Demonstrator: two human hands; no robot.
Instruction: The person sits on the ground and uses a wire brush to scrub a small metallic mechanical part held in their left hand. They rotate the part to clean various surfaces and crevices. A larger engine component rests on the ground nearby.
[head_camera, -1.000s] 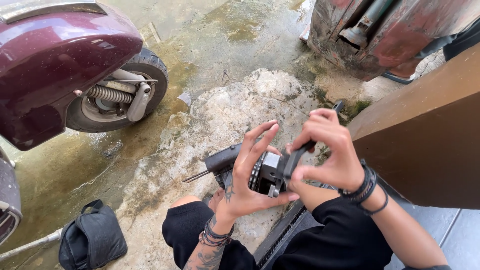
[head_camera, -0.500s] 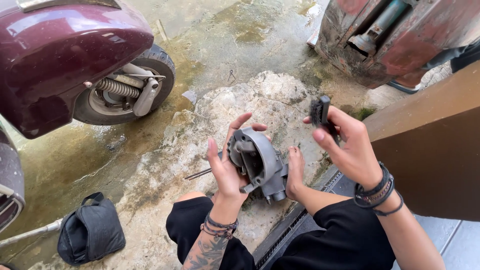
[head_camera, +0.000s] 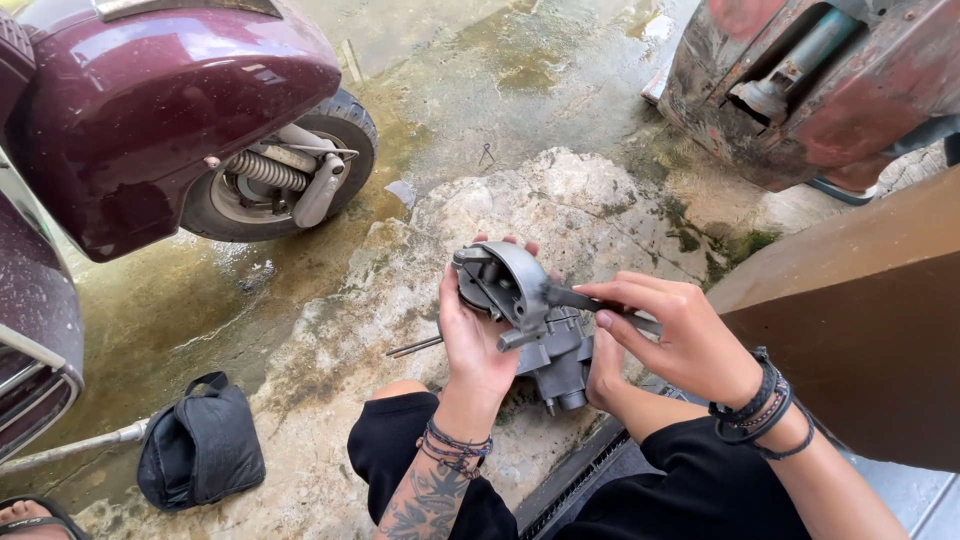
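Grey cast metal fills the middle of the view: a carburettor with a rounded cover on top and a squat bowl below, held up over the person's lap above wet, stained concrete; the left hand cradles it from the left, palm against the body and fingertips curled over the far edge of the cover, so the grip is closed around the part; the right hand comes in from the right with thumb and fingers pinched together on a slim dark tool, whose tip touches the side of the cover; both wrists wear dark bead and cord bracelets, and the left forearm is tattooed; a maroon scooter stands at upper left, its rear wheel and coil spring well apart from the hands; a small black bag lies on the ground at lower left; a rusty red machine body sits at upper right, and a brown panel rises just beside the right arm.
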